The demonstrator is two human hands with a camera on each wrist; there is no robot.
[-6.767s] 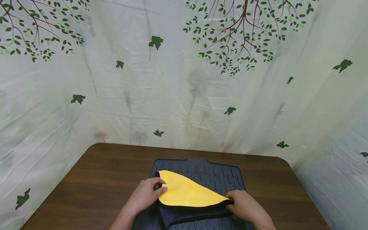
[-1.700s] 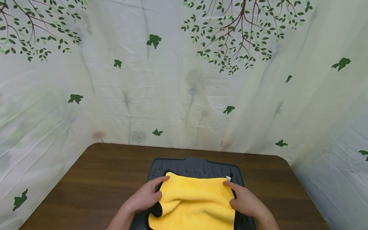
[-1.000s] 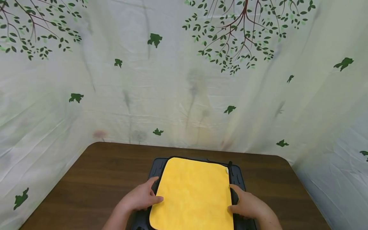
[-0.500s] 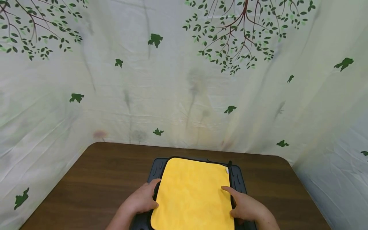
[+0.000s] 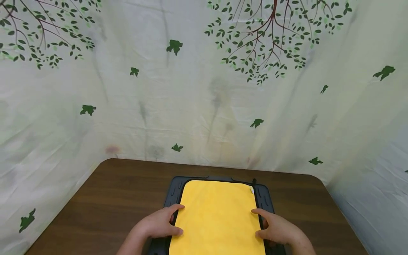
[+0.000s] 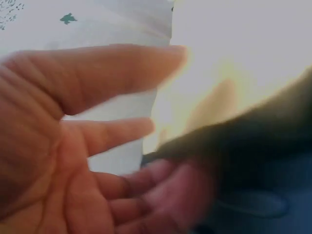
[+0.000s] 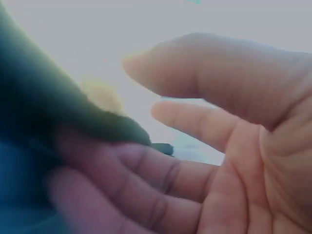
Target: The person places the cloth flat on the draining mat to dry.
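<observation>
A yellow microfiber towel (image 5: 216, 216) with a black border lies spread flat over a dark ridged plastic tray (image 5: 172, 193). A small white tag shows at its far right corner. My left hand (image 5: 159, 223) is at the left edge, thumb and index finger over the yellow side. In the left wrist view, the other fingers (image 6: 180, 190) reach under the dark border. My right hand (image 5: 280, 228) mirrors this at the right edge. Its lower fingers (image 7: 146, 190) also go beneath the border in the right wrist view, while the thumb stands apart from them.
The tray stands on a dark brown wooden table (image 5: 127, 191) with rounded far corners. Behind and beside the table hangs a pale curtain (image 5: 197, 99) printed with branches and green leaves.
Earlier the towel was folded over with its navy side showing, then wrinkled; now it lies smooth. Since half a second ago it has shifted slightly toward me, and fingers have slipped under both edges.
</observation>
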